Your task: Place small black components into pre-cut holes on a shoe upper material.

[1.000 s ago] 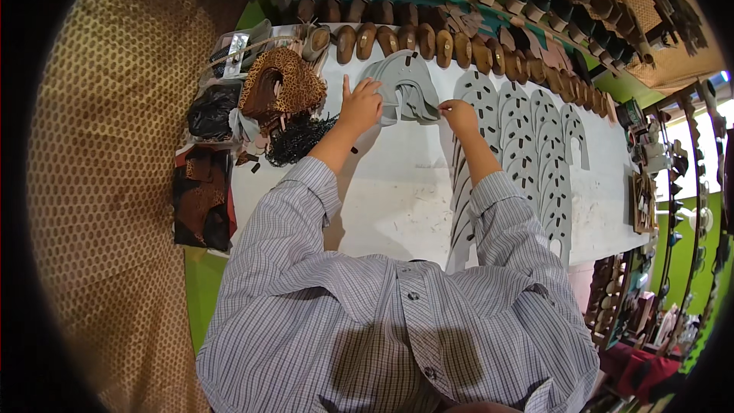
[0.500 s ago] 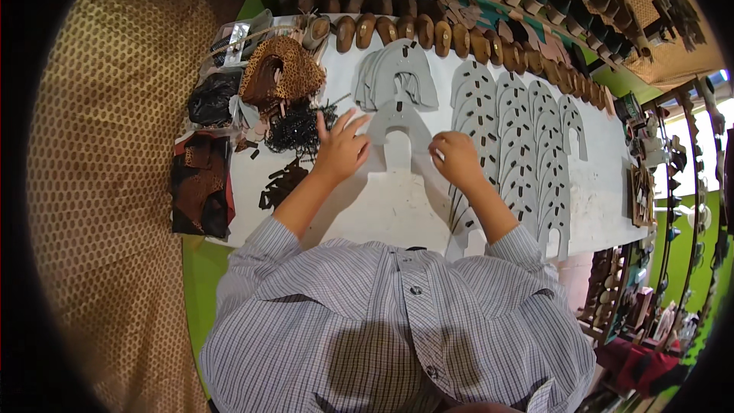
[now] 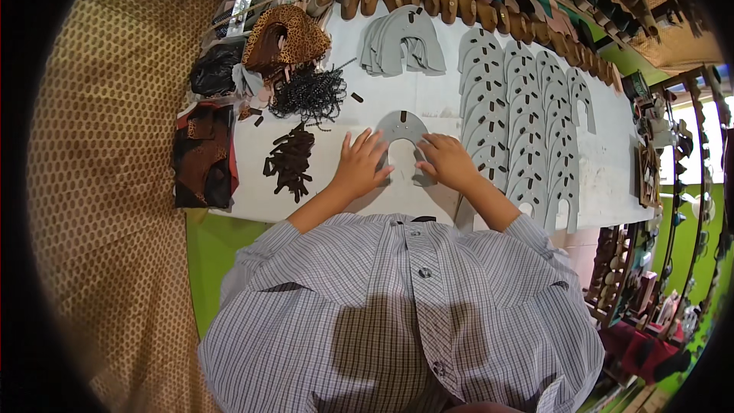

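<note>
A grey horseshoe-shaped shoe upper piece lies flat on the white table, its two legs toward me. A small dark tab sits at the top of its curve, with tiny bright dots below. My left hand rests on the left leg, fingers spread and pointing away from me. On the other leg lies my right hand, also with fingers stretched out. Both hands partly cover the legs. Farther back is a loose pile of similar grey upper pieces.
Overlapping rows of tabbed grey pieces spread on the right. At left lie dark short strips, a black beaded tangle, leopard-print pieces and a black bag. Brown shoe lasts line the back edge.
The single grey piece has come nearer to me, away from the pile. Both hands have moved inward and down onto its legs. The view has shifted, showing more of the table's near part.
</note>
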A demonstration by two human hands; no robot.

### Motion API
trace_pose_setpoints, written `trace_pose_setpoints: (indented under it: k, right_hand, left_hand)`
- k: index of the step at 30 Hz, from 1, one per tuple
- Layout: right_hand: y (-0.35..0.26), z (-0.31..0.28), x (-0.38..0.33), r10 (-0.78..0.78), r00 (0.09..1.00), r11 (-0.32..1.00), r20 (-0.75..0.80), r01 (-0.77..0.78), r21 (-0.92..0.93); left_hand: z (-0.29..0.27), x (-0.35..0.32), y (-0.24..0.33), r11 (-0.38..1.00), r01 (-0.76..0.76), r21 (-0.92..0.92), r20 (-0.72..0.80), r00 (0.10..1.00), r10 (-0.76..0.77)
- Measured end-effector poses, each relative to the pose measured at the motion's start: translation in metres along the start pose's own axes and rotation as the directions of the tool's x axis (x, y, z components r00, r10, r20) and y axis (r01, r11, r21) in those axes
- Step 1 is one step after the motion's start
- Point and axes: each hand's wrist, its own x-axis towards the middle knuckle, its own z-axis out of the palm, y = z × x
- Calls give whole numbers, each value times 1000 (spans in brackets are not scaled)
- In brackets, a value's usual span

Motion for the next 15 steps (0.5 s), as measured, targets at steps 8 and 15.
trace_pose_setpoints:
  k: [8, 15]
  right_hand:
    - [-25, 67, 4, 177, 963, 984, -202, -181, -1]
    - [-35, 63, -22, 221, 967, 974, -125, -224, -14]
  left_hand:
    - [48, 1, 10, 991, 129, 41, -49, 991, -127]
    - [30, -16, 19, 985, 161, 55, 38, 986, -163]
